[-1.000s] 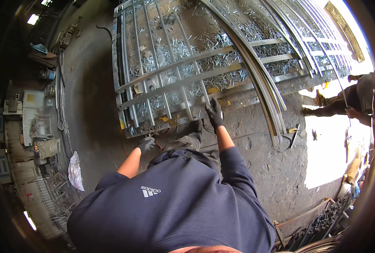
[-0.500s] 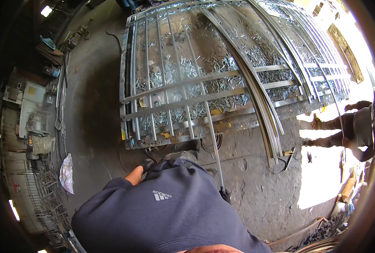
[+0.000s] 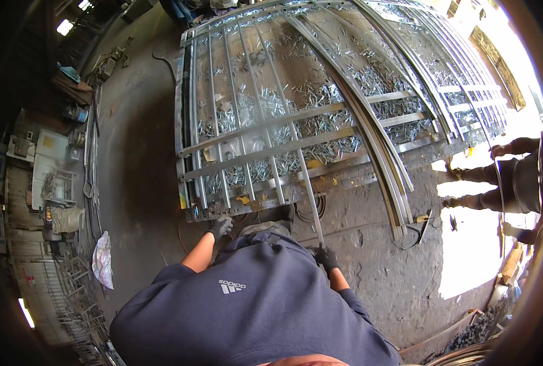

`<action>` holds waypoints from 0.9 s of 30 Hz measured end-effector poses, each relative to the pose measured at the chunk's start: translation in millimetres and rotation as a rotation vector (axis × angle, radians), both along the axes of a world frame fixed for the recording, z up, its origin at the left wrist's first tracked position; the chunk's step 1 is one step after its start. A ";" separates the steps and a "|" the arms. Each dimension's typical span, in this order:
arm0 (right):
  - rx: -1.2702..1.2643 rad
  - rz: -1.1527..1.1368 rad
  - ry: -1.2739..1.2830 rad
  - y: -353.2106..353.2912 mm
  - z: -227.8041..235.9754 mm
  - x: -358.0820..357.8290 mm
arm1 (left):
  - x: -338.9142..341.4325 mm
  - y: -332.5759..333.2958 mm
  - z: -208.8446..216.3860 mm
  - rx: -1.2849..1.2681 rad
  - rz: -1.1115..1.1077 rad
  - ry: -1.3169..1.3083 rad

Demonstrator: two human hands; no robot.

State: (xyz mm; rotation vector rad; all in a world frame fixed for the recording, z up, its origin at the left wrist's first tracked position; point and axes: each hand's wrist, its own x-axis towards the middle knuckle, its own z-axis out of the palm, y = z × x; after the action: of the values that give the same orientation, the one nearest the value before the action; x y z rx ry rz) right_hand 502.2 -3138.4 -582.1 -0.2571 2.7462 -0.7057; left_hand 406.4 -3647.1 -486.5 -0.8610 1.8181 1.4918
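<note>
Bar (image 3: 309, 192), pale and narrow, slants from the desk (image 3: 334, 181) toward the person, its near end well past the desk's front edge. Gloved in black, the right hand (image 3: 327, 258) is at that end, fingers closed around it, just right of the dark sweatshirt (image 3: 247, 311). The left hand (image 3: 221, 227), in a dark grey glove, is near the desk's front edge, to the left of the waist; its fingers look curled, but I cannot tell whether they pinch anything. On the desk, 2 flat strips (image 3: 268, 154) run crosswise and meet the bar's line. Several more bars (image 3: 277, 183) lie roughly alongside it on the left, and on the right a bundle of rails (image 3: 378, 152) juts past the front edge. Loose metal bits (image 3: 323, 96) are scattered thickly across the desk. Far right, another person (image 3: 526, 183), partly cut off by the dark rim, stands beside a long thin rod (image 3: 501, 201). Sunlight falls on the floor (image 3: 375, 268) near there. Well off to the left is 1 whitish bag (image 3: 102, 259).
</note>
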 end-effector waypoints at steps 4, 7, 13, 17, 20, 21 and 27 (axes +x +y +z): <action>-0.638 -0.482 -0.401 2.0 -10.8 2.0 | 30.0 -17.7 -18.5 -0.191 -0.833 0.494; -1.098 -1.113 -0.735 -14.6 2.5 -36.0 | 66.6 -30.9 -12.7 -0.410 -0.996 0.602; -1.263 -0.970 -0.808 -36.5 49.2 -89.4 | 79.2 -42.5 -6.6 -0.581 -1.131 0.455; -1.056 -0.936 -0.664 -54.6 55.6 -130.1 | 63.4 -46.0 -10.6 -0.507 -0.944 0.426; -1.028 -0.931 -0.619 -66.0 53.3 -150.5 | 42.3 -46.1 -9.8 -0.237 -0.684 0.153; -0.968 -0.942 -0.594 -69.1 52.9 -153.0 | 37.2 -44.6 -8.7 -0.047 -0.476 0.040; -0.826 -1.037 -0.540 -80.3 56.6 -163.2 | 10.6 -37.8 -13.0 -0.093 -0.405 0.089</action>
State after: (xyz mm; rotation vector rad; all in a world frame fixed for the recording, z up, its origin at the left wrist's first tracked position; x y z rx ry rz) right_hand 339.0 -3218.7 -525.5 1.0957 1.7741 -1.7873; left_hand 417.1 -3684.9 -499.5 -0.4354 1.9963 1.2100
